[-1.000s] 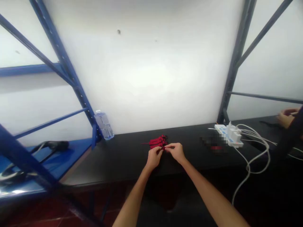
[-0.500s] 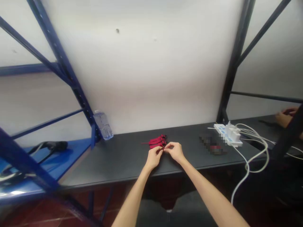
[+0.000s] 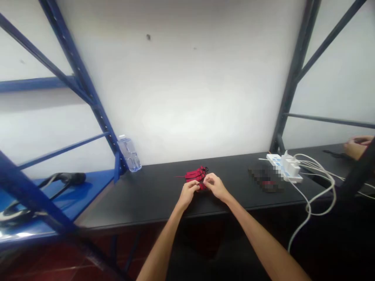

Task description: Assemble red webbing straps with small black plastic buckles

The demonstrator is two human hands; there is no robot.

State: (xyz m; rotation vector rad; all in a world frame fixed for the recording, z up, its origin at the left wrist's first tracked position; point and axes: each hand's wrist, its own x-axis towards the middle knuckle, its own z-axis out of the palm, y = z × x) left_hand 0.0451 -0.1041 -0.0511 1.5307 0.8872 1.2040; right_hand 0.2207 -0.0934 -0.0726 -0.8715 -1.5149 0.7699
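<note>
Several red straps (image 3: 195, 174) with dark ends lie side by side on the black tabletop (image 3: 152, 195), just beyond my hands. My left hand (image 3: 189, 192) is closed at the near side of the pile, fingertips on a red strap piece (image 3: 202, 186). To its right, my right hand (image 3: 213, 184) has thumb and fingers curled together over the right end of the same piece. What its fingertips hold, if anything, is too small to make out.
A clear bottle (image 3: 129, 154) leans by the blue rack post at left. On the right are a white power strip (image 3: 287, 168) with looping cables and a blurred dark object (image 3: 265, 178). Another person's hand (image 3: 357, 147) shows at far right.
My hands have moved slightly apart; before, their fingertips met over the straps. More of the near red piece now shows between them. The view has shifted a little.
</note>
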